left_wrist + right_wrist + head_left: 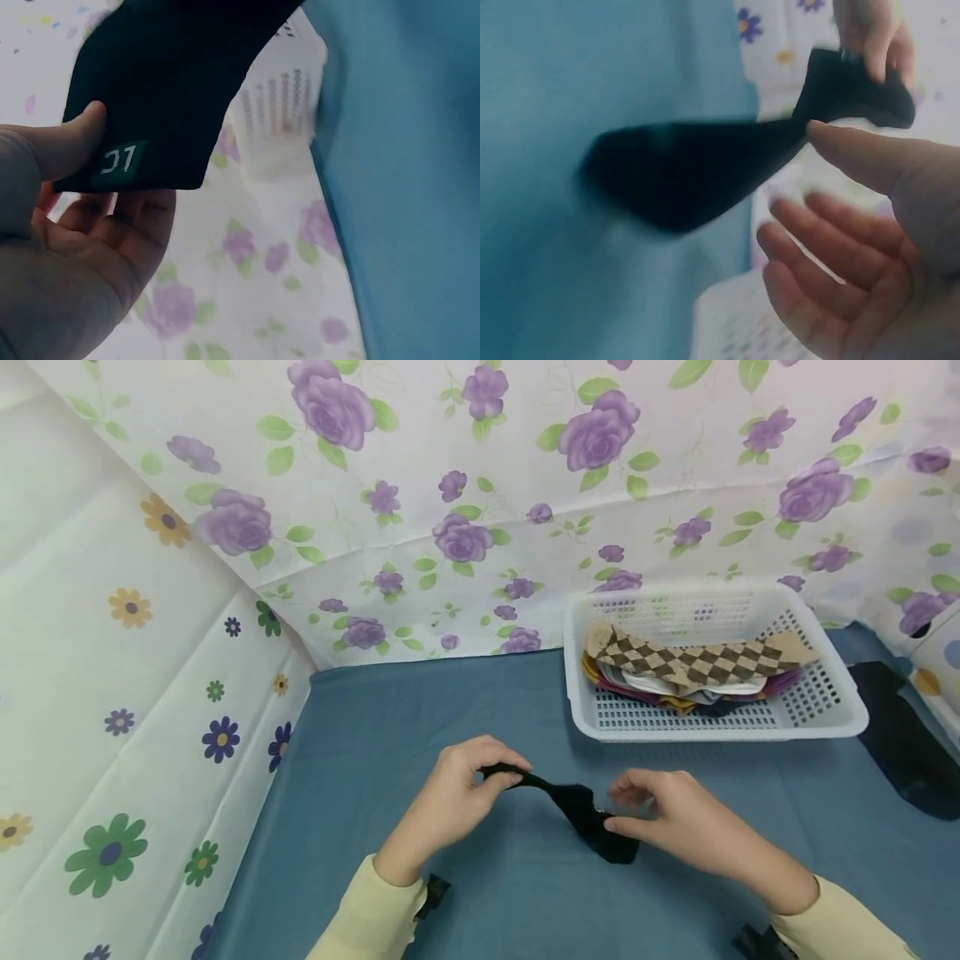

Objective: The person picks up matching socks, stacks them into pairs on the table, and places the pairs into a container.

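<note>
A black sock [577, 806] hangs in the air above the blue cloth, sloping down to the right. My left hand [468, 785] pinches its cuff end between thumb and fingers; the left wrist view shows a small white mark on the cuff [120, 163] beside the thumb. My right hand [671, 818] is at the sock's lower end, its thumb tip against or just in front of the fabric. In the right wrist view the fingers [840, 247] of this hand stand apart from the thumb, with nothing between them. The sock's foot [667, 176] is blurred there.
A white plastic basket [712, 733] stands at the back right, with several folded socks inside, a beige-and-brown checked sock [690, 662] on top. Another black sock [903, 743] lies right of the basket. Flowered sheets [465, 460] rise behind and at the left of the blue cloth [360, 727].
</note>
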